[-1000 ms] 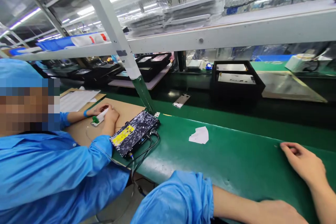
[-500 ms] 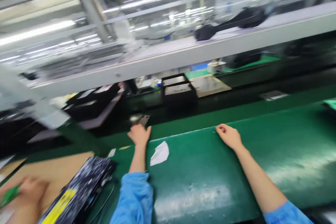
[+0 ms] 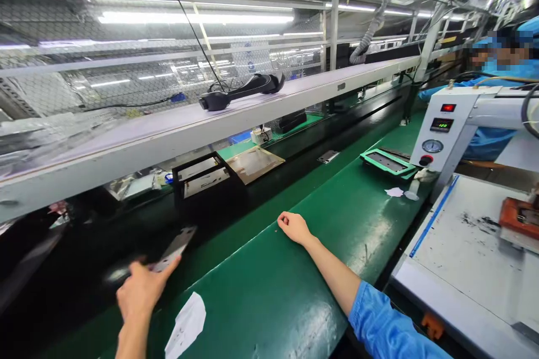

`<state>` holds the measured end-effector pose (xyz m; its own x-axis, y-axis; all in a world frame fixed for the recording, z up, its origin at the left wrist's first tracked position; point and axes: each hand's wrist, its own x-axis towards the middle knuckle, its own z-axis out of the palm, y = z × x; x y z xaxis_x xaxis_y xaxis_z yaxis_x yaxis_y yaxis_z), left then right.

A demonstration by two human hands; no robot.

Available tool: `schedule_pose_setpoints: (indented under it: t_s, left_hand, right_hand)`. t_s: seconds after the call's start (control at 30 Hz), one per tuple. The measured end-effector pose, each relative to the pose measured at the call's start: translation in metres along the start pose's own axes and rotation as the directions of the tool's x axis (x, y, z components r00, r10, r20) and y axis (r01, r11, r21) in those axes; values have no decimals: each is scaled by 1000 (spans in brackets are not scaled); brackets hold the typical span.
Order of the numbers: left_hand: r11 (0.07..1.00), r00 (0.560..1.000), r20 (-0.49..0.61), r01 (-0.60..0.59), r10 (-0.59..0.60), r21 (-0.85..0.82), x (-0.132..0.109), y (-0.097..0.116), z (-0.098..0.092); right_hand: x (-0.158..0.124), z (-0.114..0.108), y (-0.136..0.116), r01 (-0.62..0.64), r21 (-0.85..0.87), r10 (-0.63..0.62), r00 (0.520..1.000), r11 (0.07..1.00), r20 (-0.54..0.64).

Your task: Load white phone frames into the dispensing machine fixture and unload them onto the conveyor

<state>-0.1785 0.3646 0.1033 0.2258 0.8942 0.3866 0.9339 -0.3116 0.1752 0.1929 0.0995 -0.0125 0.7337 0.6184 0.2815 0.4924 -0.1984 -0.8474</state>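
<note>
My left hand (image 3: 141,289) reaches over the dark belt at the lower left, thumb and forefinger spread apart. Just beyond the thumb lies a flat grey plate with small holes (image 3: 176,248); the hand overlaps its near end, and I cannot tell whether they touch. My right hand (image 3: 295,227) is curled closed at the far edge of the green bench top (image 3: 261,286), with nothing visible in its fingers. A torn piece of white paper (image 3: 186,322) lies on the bench between my arms.
A black box with pale plates (image 3: 206,176) and a flat tan board (image 3: 256,164) stand beyond the belt. Another plate (image 3: 328,156) lies farther along. At right are a green-framed tray (image 3: 387,162), a white machine with a gauge (image 3: 440,129) and a person in blue. A scanner (image 3: 240,92) rests on the shelf.
The view has swung right, bringing the white machine and another person into sight. A co-worker's hand at left has left the view. My left hand's fingers show more spread; my right stays curled at the edge.
</note>
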Motion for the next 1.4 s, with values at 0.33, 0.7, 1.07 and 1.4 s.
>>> schedule_pose_setpoints:
  t_s: [0.33,0.7,1.07,1.4]
  left_hand:
    - [578,579,245,-505,778,-642,-145,155,63]
    - [526,653,-79,-669,753,-526,-166,149,91]
    - [457,489,103,-692,866,-560,-171,156,71]
    - [552,489,267,-656,830,-515,-174,178,28]
  right_hand:
    - [26,-53,46,-118,24,119,929,993,-351]
    - [24,-42,54,-97,-82,76,969,992,-234]
    - [21,-45,54,-87,-178,58,985,980,-162]
    - [17,-64,62,-80,-283,30,984,956,-176]
